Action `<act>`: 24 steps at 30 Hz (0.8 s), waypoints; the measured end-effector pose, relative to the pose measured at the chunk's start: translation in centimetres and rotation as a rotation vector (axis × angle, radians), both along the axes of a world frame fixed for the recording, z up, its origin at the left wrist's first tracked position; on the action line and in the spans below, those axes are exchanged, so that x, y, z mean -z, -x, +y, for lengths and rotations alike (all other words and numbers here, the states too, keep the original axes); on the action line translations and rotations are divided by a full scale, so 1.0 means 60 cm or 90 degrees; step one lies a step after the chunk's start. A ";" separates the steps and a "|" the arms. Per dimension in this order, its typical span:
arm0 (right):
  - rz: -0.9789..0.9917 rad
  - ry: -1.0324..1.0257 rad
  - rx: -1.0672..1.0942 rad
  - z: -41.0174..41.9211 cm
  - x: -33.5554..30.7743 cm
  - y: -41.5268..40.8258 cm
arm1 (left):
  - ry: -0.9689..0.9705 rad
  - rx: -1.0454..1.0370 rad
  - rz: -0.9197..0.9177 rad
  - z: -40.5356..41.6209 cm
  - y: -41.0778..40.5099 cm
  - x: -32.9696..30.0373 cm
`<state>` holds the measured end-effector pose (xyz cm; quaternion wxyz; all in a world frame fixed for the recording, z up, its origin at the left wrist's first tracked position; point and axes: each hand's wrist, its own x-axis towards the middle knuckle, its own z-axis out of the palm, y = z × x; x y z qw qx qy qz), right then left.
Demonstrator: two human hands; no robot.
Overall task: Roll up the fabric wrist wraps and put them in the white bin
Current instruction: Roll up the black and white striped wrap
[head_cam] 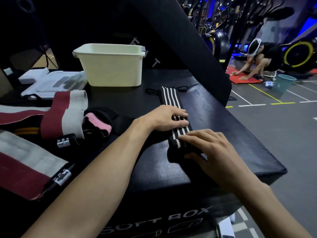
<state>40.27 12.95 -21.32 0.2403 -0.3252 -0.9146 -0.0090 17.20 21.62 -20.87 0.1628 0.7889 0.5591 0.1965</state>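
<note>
A black wrist wrap with white stripes lies flat along the black soft box, its loop end toward the white bin. My left hand presses flat on the wrap's middle with straight fingers. My right hand lies over the wrap's near end, fingers on top and thumb against the black end flap. Red and white wraps lie at the left. The bin's inside is hidden from here.
A pink and black strap lies beside the red and white wraps. White boxes sit left of the bin. A tall black pad leans behind the box. A person crouches on a red mat at the far right.
</note>
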 end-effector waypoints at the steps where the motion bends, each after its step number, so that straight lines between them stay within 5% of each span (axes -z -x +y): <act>1: -0.014 -0.005 0.003 0.001 -0.004 0.001 | -0.004 0.000 -0.006 -0.001 0.000 0.001; 7: -0.069 0.004 -0.034 -0.020 -0.031 0.006 | -0.029 0.019 -0.039 0.001 -0.001 0.003; 17: -0.038 0.224 -0.013 -0.030 -0.060 0.006 | -0.057 0.068 -0.161 0.000 -0.015 0.008; 24: -0.117 0.146 0.090 -0.017 -0.050 0.036 | -0.081 0.021 -0.171 0.003 -0.009 0.016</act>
